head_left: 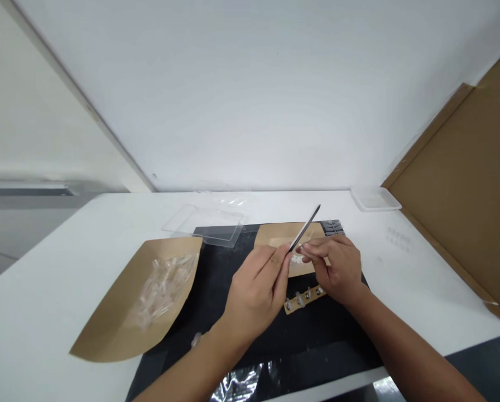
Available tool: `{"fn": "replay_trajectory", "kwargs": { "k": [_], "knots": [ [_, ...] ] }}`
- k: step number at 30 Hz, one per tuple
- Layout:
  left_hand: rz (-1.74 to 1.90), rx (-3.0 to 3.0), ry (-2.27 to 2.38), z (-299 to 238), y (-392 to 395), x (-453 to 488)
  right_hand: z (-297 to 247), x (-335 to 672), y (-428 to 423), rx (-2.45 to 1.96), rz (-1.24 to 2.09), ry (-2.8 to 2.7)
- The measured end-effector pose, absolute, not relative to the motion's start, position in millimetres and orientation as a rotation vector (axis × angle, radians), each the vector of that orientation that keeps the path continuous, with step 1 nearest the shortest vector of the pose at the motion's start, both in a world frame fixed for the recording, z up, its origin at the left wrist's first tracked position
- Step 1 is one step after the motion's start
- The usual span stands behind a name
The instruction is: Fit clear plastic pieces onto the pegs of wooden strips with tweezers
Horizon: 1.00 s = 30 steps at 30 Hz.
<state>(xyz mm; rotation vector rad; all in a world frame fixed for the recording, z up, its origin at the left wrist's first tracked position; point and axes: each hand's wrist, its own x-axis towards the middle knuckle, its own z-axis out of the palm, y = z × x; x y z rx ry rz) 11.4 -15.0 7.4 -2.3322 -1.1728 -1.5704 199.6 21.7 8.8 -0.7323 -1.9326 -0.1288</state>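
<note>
In my left hand point(256, 287), a slim black-and-silver pointed tool point(306, 226) is gripped, tip up and slanting to the right; it looks like tweezers. My right hand point(333, 265) is closed in a pinch beside the tool's lower end. What its fingertips hold is too small to make out. Below both hands lies a brown paper sheet point(270, 234) with small white pieces point(296, 259) on it. Nearer me, a brown strip point(292, 306) carries several small clear and metal parts, close under my right hand.
A black mat point(275, 340) covers the middle of the white table point(36, 301). At left, curved brown paper point(107, 324) holds clear plastic pieces point(166, 287). Clear flat trays point(203, 223) lie behind, a white shallow tray point(375, 199) at back right. Cardboard point(467, 184) stands at right.
</note>
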Motion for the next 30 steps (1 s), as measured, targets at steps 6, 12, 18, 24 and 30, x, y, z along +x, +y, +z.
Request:
{"fn": "replay_trajectory", "kwargs": {
  "k": [6, 12, 18, 24, 30],
  "knots": [
    [-1.321, -2.315, -1.402, 1.1, -6.6, 7.5, 14.0, 204.2, 18.8, -0.65, -0.164, -1.935],
    [-0.992, -2.275, -1.754, -2.7, -8.2, 5.9, 14.7, 210.9, 19.3, -0.611, -0.17, -1.961],
    [-0.783, -2.314, -1.7, -2.2, -7.5, 2.6, 14.4, 213.1, 20.7, -0.624, -0.172, -1.966],
    [-0.732, -2.215, -1.603, -2.1, -8.2, 3.7, 13.8, 219.7, 23.4, -0.744, -0.075, -1.899],
    [-0.744, -2.027, -1.421, 12.2, -11.4, 4.5, 24.4, 231.7, 17.8, -0.859, -0.011, -1.83]
  ]
}}
